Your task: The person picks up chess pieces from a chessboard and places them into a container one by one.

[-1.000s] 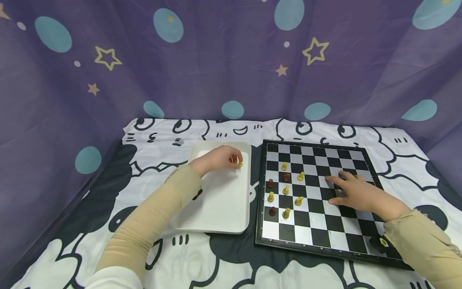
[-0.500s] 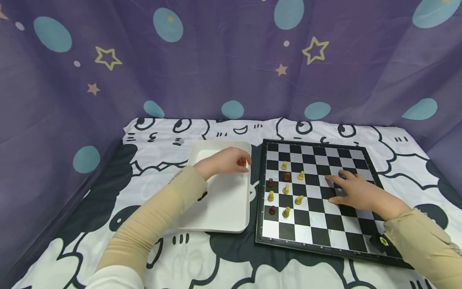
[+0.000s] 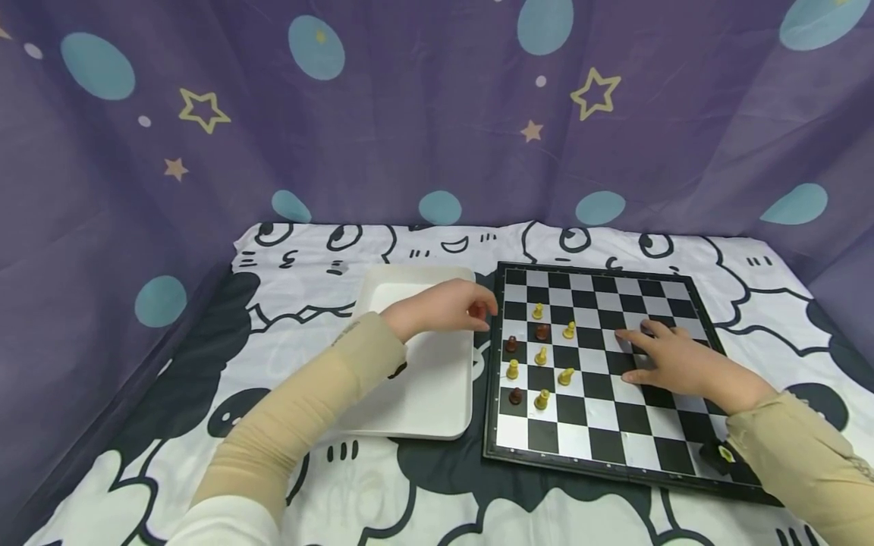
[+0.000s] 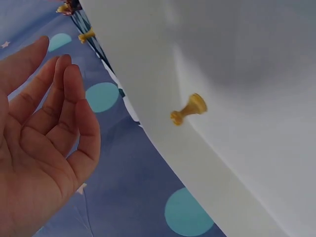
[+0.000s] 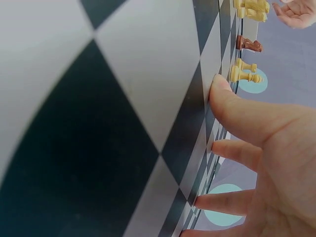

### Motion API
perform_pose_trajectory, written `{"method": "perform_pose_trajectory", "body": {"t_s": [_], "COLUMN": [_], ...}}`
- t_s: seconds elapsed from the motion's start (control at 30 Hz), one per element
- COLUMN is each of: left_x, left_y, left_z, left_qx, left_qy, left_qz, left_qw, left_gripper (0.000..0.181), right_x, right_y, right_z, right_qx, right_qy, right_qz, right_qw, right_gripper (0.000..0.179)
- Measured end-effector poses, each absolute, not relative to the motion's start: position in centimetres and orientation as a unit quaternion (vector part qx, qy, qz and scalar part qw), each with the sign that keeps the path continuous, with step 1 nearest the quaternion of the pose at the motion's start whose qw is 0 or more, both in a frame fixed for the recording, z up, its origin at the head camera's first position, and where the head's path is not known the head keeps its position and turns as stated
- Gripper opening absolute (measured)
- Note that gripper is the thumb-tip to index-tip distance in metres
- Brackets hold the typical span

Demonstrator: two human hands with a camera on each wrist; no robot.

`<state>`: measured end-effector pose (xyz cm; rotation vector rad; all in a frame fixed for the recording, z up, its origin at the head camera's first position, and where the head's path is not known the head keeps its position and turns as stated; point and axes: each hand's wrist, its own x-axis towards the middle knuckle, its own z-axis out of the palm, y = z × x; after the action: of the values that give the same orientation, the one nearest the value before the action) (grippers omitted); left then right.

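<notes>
My left hand (image 3: pixel 454 305) hovers over the right rim of the white tray (image 3: pixel 423 409), fingers loosely bent, holding nothing. A yellow chess pawn (image 4: pixel 189 108) lies against the inner wall of that tray in the left wrist view; the left hand hides it in the head view. My right hand (image 3: pixel 676 365) rests on the chessboard (image 3: pixel 601 447), fingers spread and fingertips touching the squares. On the board's left side stand several yellow chess pieces (image 3: pixel 542 400) and three brown ones (image 3: pixel 542 332). One yellow piece (image 3: pixel 565 377) appears tilted.
The tray stands left of the board with a narrow gap between them. Beneath both lies a black-and-white cartoon cloth (image 3: pixel 341 493). A purple curtain (image 3: pixel 410 136) closes off the back and left.
My left hand has moved right, from over the tray toward the board. The yellow piece pinched in its fingers a second ago has been let go. The right hand has stayed put.
</notes>
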<state>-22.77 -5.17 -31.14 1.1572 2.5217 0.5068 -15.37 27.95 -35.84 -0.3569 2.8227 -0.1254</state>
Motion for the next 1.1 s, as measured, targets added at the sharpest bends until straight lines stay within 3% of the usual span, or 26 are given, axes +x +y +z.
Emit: {"method": "perform_pose_trajectory", "body": {"t_s": [1.1], "left_x": [-22.6], "left_y": [-1.1], "left_z": [-31.1], "left_qx": [0.414], "left_qy": [0.873], "left_qz": [0.136], "left_qw": [0.218], "left_gripper": [0.034], "right_x": [-15.2], "right_y": [27.8], "right_z": [-35.7], "right_qx": [-0.121], "right_qy": [0.981], "right_qz": [-0.049], "right_qw": [0.147], "right_gripper": [0.079]}}
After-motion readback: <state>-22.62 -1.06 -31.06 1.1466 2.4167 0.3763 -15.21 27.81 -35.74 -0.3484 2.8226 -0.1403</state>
